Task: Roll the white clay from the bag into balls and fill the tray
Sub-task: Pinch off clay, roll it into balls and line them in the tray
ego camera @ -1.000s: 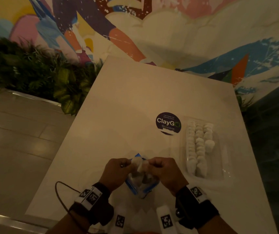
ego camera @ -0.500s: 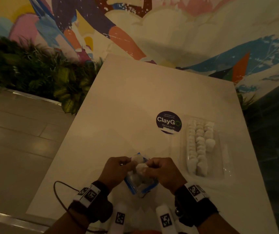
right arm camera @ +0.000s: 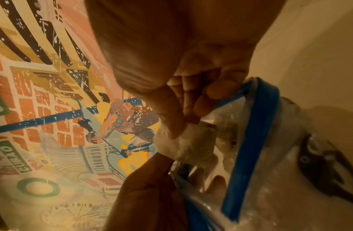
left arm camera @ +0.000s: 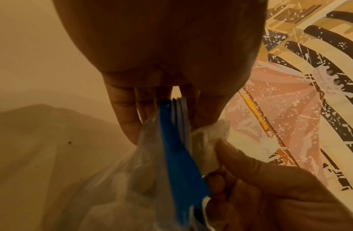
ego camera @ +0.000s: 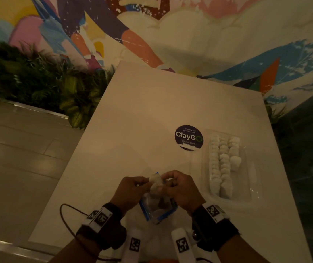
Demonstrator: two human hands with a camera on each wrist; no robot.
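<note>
A clear bag (ego camera: 157, 207) with a blue zip strip (left arm camera: 171, 140) stands on the white table (ego camera: 151, 111) near its front edge. My left hand (ego camera: 132, 188) pinches the bag's rim at the strip. My right hand (ego camera: 178, 186) pinches a lump of white clay (ego camera: 156, 184) at the bag's mouth; its thumb and fingers press on the clay (right arm camera: 187, 140) in the right wrist view. The clear tray (ego camera: 246, 186) lies to the right and holds several white clay balls (ego camera: 222, 164) in rows. More clay shows dimly inside the bag.
A round dark ClayGo sticker (ego camera: 188, 137) lies on the table beyond the hands, left of the tray. Plants (ego camera: 38, 82) line the table's left side, with a painted wall behind. A thin cable (ego camera: 64, 215) loops off my left wrist.
Both hands stay at the bag's mouth. The fingers have drawn a little closer together around the clay lump, which has barely shifted.
</note>
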